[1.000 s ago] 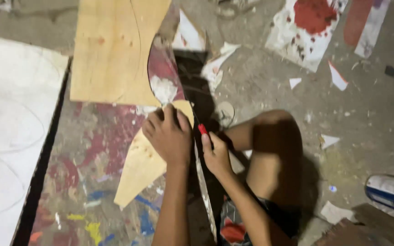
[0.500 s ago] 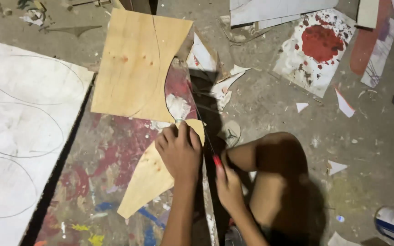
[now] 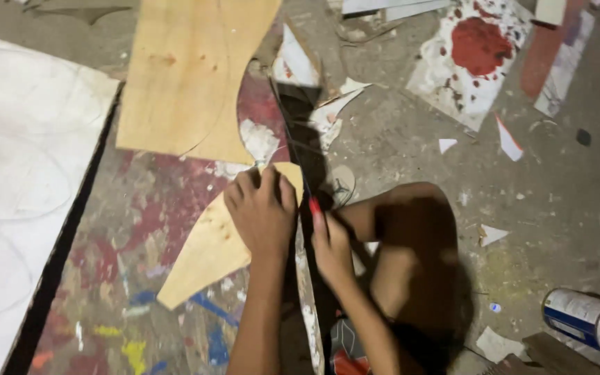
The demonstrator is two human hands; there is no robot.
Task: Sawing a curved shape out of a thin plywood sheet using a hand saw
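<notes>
While the left hand (image 3: 262,212) presses flat on the plywood offcut (image 3: 210,246), right hand (image 3: 329,243) grips a red-handled blade (image 3: 305,182) pointing 12 o'clock along its edge

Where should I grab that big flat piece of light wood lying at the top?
Take the large pale plywood sheet by its straight left edge, coming from the left over the bare floor. It lies flat, so slide fingertips under that edge. The lower right edge curves inward, near the thin saw blade, so that side seems worse.
</notes>
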